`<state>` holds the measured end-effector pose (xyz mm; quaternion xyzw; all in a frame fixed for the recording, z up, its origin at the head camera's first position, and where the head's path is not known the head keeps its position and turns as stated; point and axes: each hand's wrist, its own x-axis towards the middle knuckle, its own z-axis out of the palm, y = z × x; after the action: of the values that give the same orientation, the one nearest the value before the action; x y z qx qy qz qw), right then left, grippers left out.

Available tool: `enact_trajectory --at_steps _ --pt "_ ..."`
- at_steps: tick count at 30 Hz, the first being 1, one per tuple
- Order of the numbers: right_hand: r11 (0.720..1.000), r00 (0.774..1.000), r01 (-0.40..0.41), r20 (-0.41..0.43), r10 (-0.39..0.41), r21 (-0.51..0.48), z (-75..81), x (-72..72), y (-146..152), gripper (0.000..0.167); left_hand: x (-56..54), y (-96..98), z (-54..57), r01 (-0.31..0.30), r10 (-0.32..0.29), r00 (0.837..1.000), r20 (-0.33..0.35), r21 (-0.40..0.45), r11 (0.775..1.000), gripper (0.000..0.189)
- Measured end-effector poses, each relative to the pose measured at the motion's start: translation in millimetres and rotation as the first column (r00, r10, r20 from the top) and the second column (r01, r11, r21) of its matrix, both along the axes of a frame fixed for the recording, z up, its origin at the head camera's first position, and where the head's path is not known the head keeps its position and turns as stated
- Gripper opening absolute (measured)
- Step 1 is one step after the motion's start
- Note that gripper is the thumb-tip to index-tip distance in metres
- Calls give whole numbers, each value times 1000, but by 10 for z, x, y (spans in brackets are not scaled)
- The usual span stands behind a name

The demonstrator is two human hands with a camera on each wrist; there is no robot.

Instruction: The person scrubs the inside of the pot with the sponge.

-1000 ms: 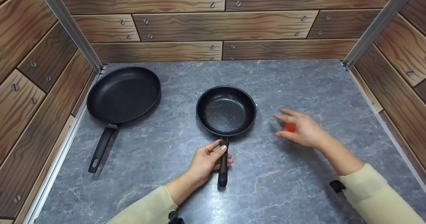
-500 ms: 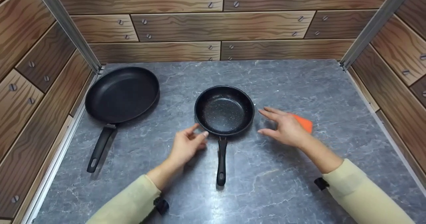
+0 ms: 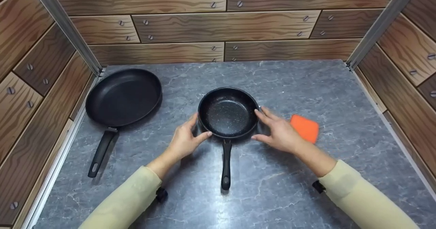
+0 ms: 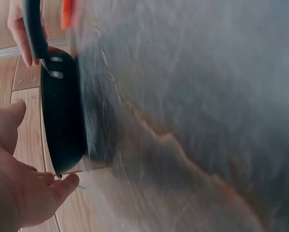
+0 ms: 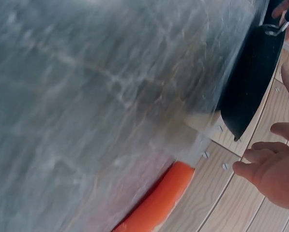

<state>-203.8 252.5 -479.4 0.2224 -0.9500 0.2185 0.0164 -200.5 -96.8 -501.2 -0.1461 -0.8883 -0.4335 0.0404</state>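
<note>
So the small frying pan (image 3: 229, 115) is sitting right side up around the middle of the table (image 3: 269, 191), its handle (image 3: 226, 166) pointing back toward the person. Nothing is showing inside it. Both hands are bracketing it now. The left hand (image 3: 184, 138) is spreading its thumb and fingers along the near left of the rim, the tips looking like they're touching or very nearly. The right hand (image 3: 282, 133) is doing much the same on the right, fingers loosely extended, index tip overlapping the rim in the head view; from the right wrist a gap is showing, so I can't tell if it's making contact. Neither one is gripping anything.

What's just changed: a second ago the left hand was holding the handle, and now it's off that and flanking the rim. The right hand has moved in from beside the orange pad (image 3: 305, 127), which is now lying flat just behind its wrist. The pan itself is staying about where it was. To me that's meaning the handle part is over for now and the work is centring on the pan's body.

Further out, the bigger frying pan (image 3: 126, 98) is resting untouched at the far left.
</note>
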Motion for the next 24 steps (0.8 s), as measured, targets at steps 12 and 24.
enact_trajectory --at_steps 12,24 --pt "996 1000 -1 11 0 93 -88 -1 -124 92 -132 19 -59 63 -74 997 -39 -220 973 88" --pt "988 1000 -1 -2 2 153 -114 10 -141 88 -120 51 -35 60 -75 997 -23 -401 914 87"
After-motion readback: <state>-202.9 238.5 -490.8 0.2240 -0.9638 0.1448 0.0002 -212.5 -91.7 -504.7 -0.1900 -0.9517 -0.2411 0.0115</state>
